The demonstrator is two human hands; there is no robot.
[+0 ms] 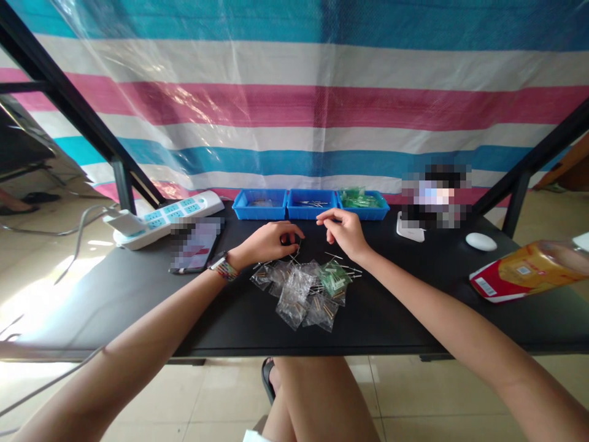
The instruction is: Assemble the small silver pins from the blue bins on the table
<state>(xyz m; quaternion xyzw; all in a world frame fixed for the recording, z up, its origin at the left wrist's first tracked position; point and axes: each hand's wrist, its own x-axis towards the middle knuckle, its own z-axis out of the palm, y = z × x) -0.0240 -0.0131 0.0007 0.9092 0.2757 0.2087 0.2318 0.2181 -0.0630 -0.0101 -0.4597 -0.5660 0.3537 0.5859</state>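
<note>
My left hand (275,240) is curled low over the table at the back edge of a pile, its thumb and fingertips closed around a thin metal pin (299,247). My right hand (346,233) hovers before the middle blue bin (311,212), index finger stretched forward and thumb apart, with nothing visible between them. Below both hands lie several small clear plastic bags (294,294) with short pins inside. A green bag (334,278) rests on the right side of the pile. Loose metal pins (352,269) stick out around it.
The left blue bin (260,212) holds clear bags; the right blue bin (378,212) holds green ones. A power strip (202,205) and phone (196,248) lie at left. At right are a white box (409,230), a white oval object (481,242) and a tilted bottle (529,270).
</note>
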